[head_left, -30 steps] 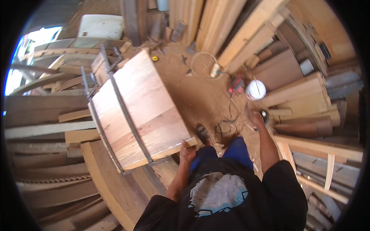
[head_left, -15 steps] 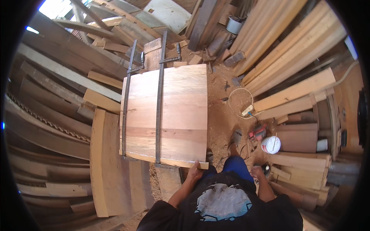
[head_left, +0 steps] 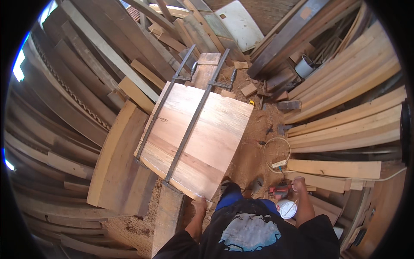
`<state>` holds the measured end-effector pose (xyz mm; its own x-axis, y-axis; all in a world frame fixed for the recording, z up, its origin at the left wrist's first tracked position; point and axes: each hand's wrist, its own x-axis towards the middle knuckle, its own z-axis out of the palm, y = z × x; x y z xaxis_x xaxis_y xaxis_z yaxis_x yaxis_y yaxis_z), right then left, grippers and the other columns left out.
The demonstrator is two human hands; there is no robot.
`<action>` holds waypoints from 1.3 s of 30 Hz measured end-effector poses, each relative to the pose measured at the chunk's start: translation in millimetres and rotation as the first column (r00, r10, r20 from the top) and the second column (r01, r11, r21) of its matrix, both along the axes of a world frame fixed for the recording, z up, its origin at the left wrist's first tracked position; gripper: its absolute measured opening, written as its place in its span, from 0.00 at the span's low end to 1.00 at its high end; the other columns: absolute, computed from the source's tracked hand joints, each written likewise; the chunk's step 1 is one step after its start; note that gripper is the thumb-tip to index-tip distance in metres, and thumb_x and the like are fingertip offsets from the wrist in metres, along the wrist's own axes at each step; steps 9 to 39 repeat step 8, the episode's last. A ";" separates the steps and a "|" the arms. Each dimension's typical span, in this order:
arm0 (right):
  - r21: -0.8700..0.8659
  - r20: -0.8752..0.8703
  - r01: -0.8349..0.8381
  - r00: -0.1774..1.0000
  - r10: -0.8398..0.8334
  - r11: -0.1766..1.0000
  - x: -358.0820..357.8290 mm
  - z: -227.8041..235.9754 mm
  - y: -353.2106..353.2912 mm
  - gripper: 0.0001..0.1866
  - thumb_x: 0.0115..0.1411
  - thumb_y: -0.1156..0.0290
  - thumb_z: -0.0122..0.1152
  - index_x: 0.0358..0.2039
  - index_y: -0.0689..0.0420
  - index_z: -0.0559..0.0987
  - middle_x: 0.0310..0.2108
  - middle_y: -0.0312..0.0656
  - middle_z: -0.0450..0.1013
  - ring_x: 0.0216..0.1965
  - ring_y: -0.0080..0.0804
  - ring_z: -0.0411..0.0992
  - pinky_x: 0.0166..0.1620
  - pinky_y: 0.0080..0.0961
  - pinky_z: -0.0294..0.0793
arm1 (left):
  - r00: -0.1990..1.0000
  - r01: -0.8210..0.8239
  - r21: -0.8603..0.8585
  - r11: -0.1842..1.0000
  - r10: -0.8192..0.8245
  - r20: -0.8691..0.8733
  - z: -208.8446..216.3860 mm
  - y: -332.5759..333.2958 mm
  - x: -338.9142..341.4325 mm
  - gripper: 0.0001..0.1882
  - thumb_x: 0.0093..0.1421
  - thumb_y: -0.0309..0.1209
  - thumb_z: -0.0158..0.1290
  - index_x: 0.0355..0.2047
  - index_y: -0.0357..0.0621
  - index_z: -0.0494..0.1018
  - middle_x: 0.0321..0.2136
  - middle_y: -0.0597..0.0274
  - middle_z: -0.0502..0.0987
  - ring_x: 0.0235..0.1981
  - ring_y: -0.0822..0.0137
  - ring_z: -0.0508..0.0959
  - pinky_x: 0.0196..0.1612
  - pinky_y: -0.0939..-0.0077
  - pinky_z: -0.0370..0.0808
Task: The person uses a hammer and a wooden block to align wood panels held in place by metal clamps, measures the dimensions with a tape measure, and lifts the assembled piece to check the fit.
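A wide wooden panel (head_left: 194, 129) of several joined boards lies across supports in front of me. Two dark bar clamps (head_left: 189, 125) run across its face, their screw handles at the far edge. A pale line, perhaps glue, follows the seam by the narrow strip (head_left: 172, 183) on the near edge. My left hand (head_left: 199, 207) grips that edge at its near right corner, thumb on top and fingers hidden below. My right hand (head_left: 297, 184) is raised in a loose fist away from the panel, with nothing visible in it. Below it are a red power tool (head_left: 279, 191) and a white bucket (head_left: 286, 209).
Planks stand along the left (head_left: 82, 108), with long pale boards (head_left: 345, 77) stacked at the right. A coiled cord (head_left: 265, 151) with a power strip (head_left: 279, 164) lies on the sawdust-covered floor (head_left: 248, 162). Wood offcuts (head_left: 249, 90) lie beyond the panel.
My view has turned, so the panel now appears tilted. My right hand has risen from beside my leg to out front, near the power tool. The left hand stays on the panel's corner.
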<state>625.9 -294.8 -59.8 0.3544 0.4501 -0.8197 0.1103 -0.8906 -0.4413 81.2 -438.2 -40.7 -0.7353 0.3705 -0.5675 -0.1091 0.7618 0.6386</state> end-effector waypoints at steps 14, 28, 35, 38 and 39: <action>0.177 -0.031 -0.319 0.944 0.329 0.931 -81.7 -4.8 169.9 0.12 0.58 0.73 0.49 0.42 0.57 0.74 0.21 0.39 0.70 0.16 0.25 0.67 0.15 0.27 0.66 | 1.000 0.012 -0.320 0.947 -0.007 0.016 20.1 15.9 4.4 0.46 0.56 0.44 0.58 0.62 0.31 0.44 0.56 0.29 0.60 0.56 0.39 0.65 0.59 0.61 0.64; 0.177 -0.031 -0.319 0.944 0.329 0.931 -81.7 -4.8 169.9 0.12 0.58 0.73 0.49 0.42 0.57 0.74 0.21 0.39 0.70 0.16 0.25 0.67 0.15 0.27 0.66 | 1.000 0.012 -0.320 0.947 -0.007 0.016 20.1 15.9 4.4 0.46 0.56 0.44 0.58 0.62 0.31 0.44 0.56 0.29 0.60 0.56 0.39 0.65 0.59 0.61 0.64; 0.177 -0.031 -0.319 0.944 0.329 0.931 -81.7 -4.8 169.9 0.12 0.58 0.73 0.49 0.42 0.57 0.74 0.21 0.39 0.70 0.16 0.25 0.67 0.15 0.27 0.66 | 1.000 0.012 -0.320 0.947 -0.007 0.016 20.1 15.9 4.4 0.46 0.56 0.44 0.58 0.62 0.31 0.44 0.56 0.29 0.60 0.56 0.39 0.65 0.59 0.61 0.64; 0.177 -0.031 -0.319 0.944 0.329 0.931 -81.7 -4.8 169.9 0.12 0.58 0.73 0.49 0.42 0.57 0.74 0.21 0.39 0.70 0.16 0.25 0.67 0.15 0.27 0.66 | 1.000 0.012 -0.320 0.947 -0.007 0.016 20.1 15.9 4.4 0.46 0.56 0.44 0.58 0.62 0.31 0.44 0.56 0.29 0.60 0.56 0.39 0.65 0.59 0.61 0.64; 0.177 -0.031 -0.319 0.944 0.329 0.931 -81.7 -4.8 169.9 0.12 0.58 0.73 0.49 0.42 0.57 0.74 0.21 0.39 0.70 0.16 0.25 0.67 0.15 0.27 0.66 | 1.000 0.012 -0.320 0.947 -0.007 0.016 20.1 15.9 4.4 0.46 0.56 0.44 0.58 0.62 0.31 0.44 0.56 0.29 0.60 0.56 0.39 0.65 0.59 0.61 0.64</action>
